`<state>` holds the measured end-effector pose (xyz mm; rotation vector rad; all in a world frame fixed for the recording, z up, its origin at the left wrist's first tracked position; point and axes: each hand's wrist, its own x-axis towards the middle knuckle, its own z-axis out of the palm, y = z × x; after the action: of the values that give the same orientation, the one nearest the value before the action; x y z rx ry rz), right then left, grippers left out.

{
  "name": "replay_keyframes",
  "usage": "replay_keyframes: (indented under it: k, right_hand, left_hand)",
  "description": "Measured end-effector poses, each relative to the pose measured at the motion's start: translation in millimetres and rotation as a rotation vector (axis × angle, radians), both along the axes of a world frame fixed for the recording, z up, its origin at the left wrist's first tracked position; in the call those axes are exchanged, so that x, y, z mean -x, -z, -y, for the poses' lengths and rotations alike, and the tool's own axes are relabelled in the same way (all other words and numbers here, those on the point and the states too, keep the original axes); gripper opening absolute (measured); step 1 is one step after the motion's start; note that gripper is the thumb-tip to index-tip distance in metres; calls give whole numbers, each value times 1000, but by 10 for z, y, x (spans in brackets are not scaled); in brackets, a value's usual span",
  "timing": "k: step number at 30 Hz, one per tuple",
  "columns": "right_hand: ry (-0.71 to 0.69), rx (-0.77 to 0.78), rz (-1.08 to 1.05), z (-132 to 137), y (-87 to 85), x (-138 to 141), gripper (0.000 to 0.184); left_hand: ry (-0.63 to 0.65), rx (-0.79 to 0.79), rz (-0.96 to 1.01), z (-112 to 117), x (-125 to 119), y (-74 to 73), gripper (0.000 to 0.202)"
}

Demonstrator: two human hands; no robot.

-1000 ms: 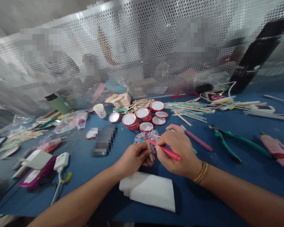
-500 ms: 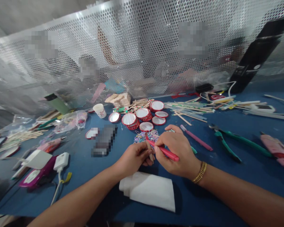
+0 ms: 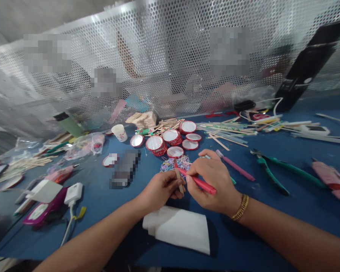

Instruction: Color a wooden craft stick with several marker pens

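My left hand (image 3: 160,189) is closed around a small wooden stick (image 3: 178,177) with a red-coloured upper end, held upright above the blue table. My right hand (image 3: 212,181) grips a red marker (image 3: 200,182) like a pen, its tip touching the stick. A gold bracelet (image 3: 240,206) sits on my right wrist. Just behind the hands lies a pile of coloured rubber bands (image 3: 172,163). A folded white cloth (image 3: 180,228) lies in front of my hands.
Several red-rimmed round lids (image 3: 170,139) and loose wooden sticks (image 3: 226,132) lie further back. Green-handled pliers (image 3: 274,170), a pink marker (image 3: 235,166) and a pink glue gun (image 3: 331,179) are on the right. A white charger (image 3: 73,192) lies left. A perforated metal screen (image 3: 170,60) closes the back.
My right hand with the red marker has shifted very slightly against the stick; the left hand stays put.
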<state>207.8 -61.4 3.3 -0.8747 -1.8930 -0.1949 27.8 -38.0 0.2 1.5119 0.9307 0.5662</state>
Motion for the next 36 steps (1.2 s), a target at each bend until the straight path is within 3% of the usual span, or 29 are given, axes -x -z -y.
replay_keyframes:
  k: [14, 36]
  right_hand:
    - [0, 42, 37, 0, -7, 12, 7]
    - [35, -21, 6, -24, -3, -21, 8]
  left_hand:
    - [10, -26, -15, -4, 8, 22, 36]
    - [-1, -17, -18, -16, 6, 40, 41]
